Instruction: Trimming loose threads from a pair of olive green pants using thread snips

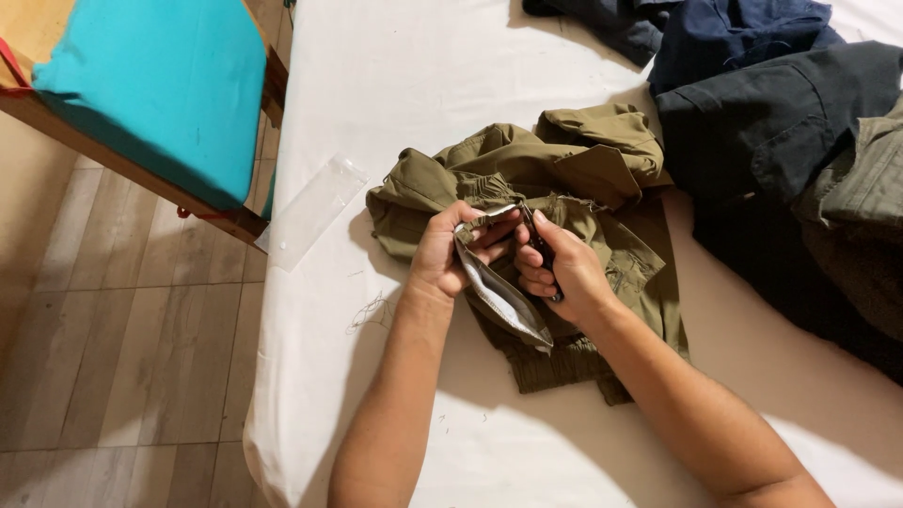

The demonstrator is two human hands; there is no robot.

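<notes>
An olive-green garment (527,179) lies crumpled on a white sheet (395,85). My left hand (442,254) pinches a turned-out edge of it, where a grey-white lining (499,296) shows. My right hand (560,268) is closed around a small dark tool (541,246), which looks like thread snips. Its tip sits at the fabric edge between my two hands. The blades are too small to make out.
A pile of dark navy and grey-green clothes (771,122) fills the upper right. A clear plastic strip (315,212) lies at the sheet's left edge, with loose threads (376,310) nearby. A wooden chair with a turquoise cushion (155,89) stands on the wood floor at left.
</notes>
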